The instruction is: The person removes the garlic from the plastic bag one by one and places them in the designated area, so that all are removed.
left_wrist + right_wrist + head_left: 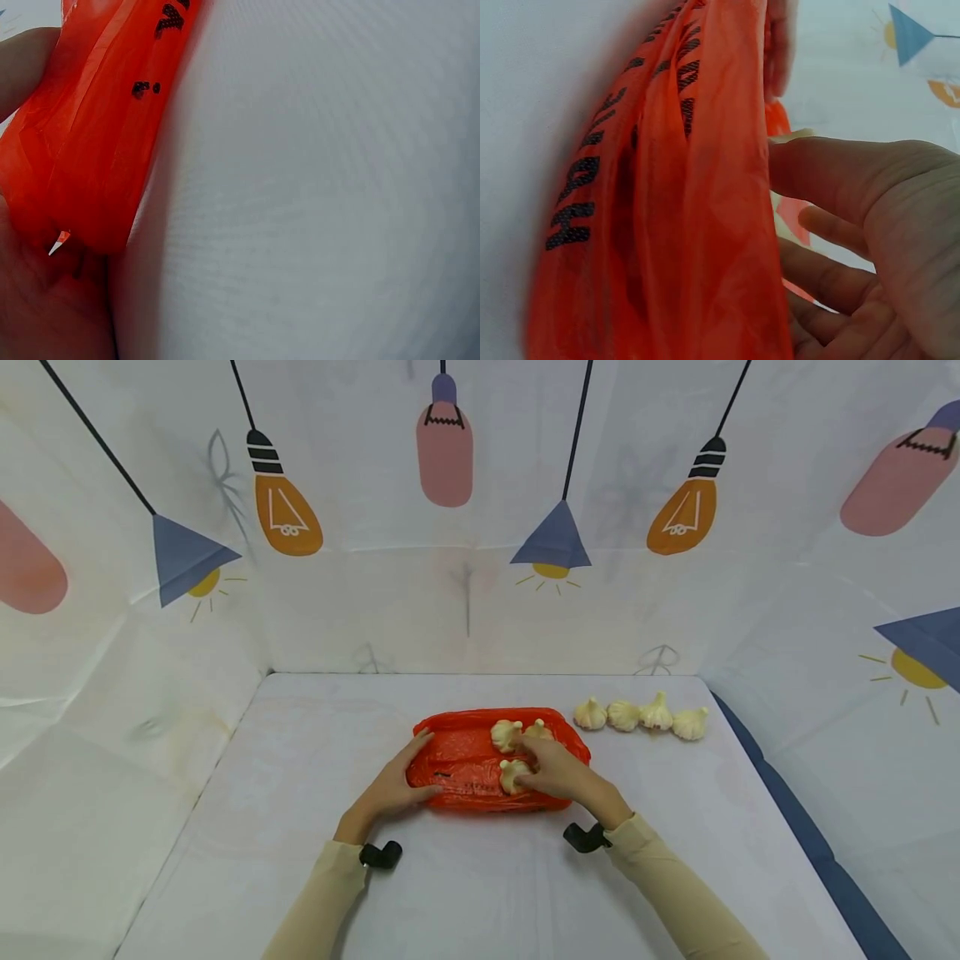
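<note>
A red plastic bag (pixel 459 756) with black print lies spread open in an oblong shape on the white table. My left hand (pixel 392 783) holds its left end, thumb over the front rim and fingers at the back. Over the right part, my right hand (pixel 566 772) grips a garlic bulb (pixel 512 775) between thumb and fingers. Two more bulbs sit inside: one garlic bulb (pixel 505 735) shows whole, and another garlic bulb (pixel 538 730) is partly covered by the hand. In the right wrist view, the bag's wall (pixel 731 187) hides most of the gripped bulb.
Several garlic bulbs (pixel 622 716) stand in a row at the table's back right. The white table (pixel 300 727) meets a backdrop (pixel 480 610) printed with lamps. Along the right edge runs a dark blue strip (pixel 795 818).
</note>
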`<state>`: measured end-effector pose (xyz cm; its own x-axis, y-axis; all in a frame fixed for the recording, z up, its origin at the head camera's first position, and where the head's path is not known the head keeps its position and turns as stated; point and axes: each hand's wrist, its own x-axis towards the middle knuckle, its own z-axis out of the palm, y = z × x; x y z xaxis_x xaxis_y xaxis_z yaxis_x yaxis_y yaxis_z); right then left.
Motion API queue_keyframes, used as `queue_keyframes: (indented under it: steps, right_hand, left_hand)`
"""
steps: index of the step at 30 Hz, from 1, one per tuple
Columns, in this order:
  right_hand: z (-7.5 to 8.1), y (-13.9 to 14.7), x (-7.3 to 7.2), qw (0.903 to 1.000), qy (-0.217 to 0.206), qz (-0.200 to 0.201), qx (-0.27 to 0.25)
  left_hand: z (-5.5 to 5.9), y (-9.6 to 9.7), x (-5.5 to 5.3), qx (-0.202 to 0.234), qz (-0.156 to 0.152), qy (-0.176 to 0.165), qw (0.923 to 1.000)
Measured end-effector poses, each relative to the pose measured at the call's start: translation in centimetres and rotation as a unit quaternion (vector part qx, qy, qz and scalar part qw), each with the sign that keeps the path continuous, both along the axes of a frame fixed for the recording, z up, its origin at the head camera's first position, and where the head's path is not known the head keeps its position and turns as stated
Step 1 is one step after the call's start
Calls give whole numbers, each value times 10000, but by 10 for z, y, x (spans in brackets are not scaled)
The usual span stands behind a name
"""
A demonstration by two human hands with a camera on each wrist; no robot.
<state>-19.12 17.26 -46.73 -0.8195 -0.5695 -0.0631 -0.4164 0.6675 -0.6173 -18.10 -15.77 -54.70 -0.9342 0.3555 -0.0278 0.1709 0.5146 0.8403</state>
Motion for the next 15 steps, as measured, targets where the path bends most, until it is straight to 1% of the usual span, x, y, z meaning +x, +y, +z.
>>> queue_keyframes:
  steps: [5, 10, 15]
  right_hand:
    - [-1, -2, 0, 9999, 114, 114, 50]
    - [-2, -4, 1, 9999, 2, 75, 82]
    - [-5, -6, 2, 9997, -61, 73, 245]
  left_hand:
    - [1, 0, 0, -13, 7, -37, 10000]
    - [0, 0, 0, -5, -13, 7, 10000]
    - [-1, 0, -1, -33, -4, 4, 10000]
